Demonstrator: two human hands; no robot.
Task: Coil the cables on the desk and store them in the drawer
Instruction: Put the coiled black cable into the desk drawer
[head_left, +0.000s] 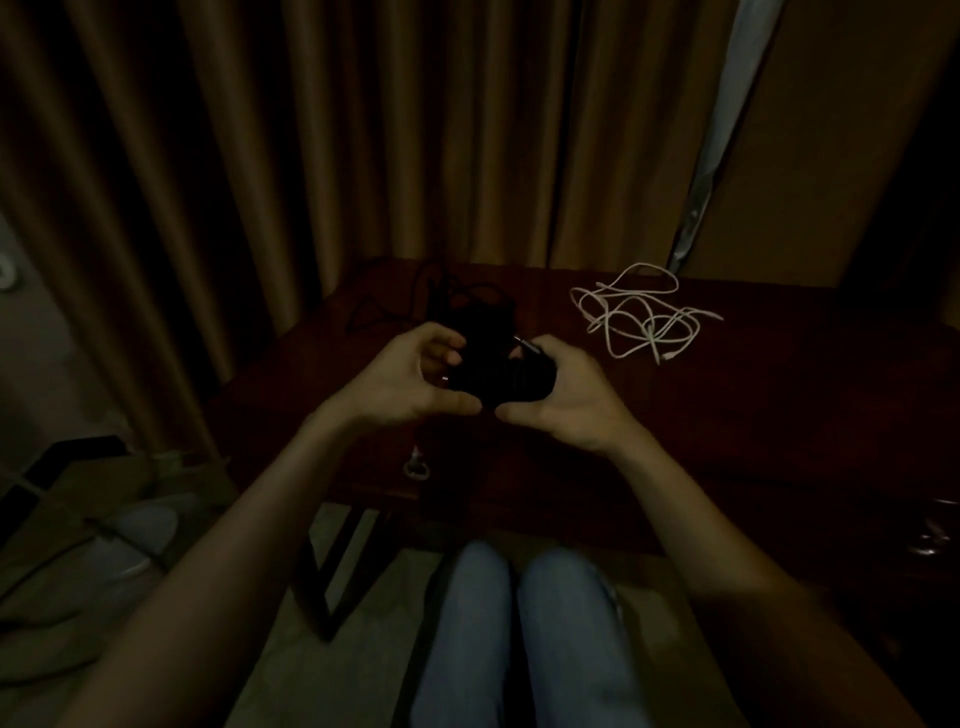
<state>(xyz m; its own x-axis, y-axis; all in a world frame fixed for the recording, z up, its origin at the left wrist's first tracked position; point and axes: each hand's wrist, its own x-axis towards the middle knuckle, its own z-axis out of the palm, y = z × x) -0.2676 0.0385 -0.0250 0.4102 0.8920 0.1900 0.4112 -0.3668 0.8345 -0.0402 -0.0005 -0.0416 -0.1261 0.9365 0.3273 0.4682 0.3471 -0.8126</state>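
A black cable bundle (493, 371) sits between both hands above the dark wooden desk (753, 415). My left hand (415, 382) curls around its left side, and my right hand (569, 397) grips its right side, a plug end poking out near the fingers. Loose black cable (410, 306) trails from the bundle toward the desk's back left. A tangled white cable (644, 317) lies on the desk to the right of my hands. A drawer handle (415, 467) hangs on the desk's front, below my left hand.
Brown curtains (311, 156) hang right behind the desk. My knees in blue jeans (519, 623) are under the desk's front edge. A metal handle (935, 535) shows at the far right. Pale objects and cords lie on the floor at the left (130, 525).
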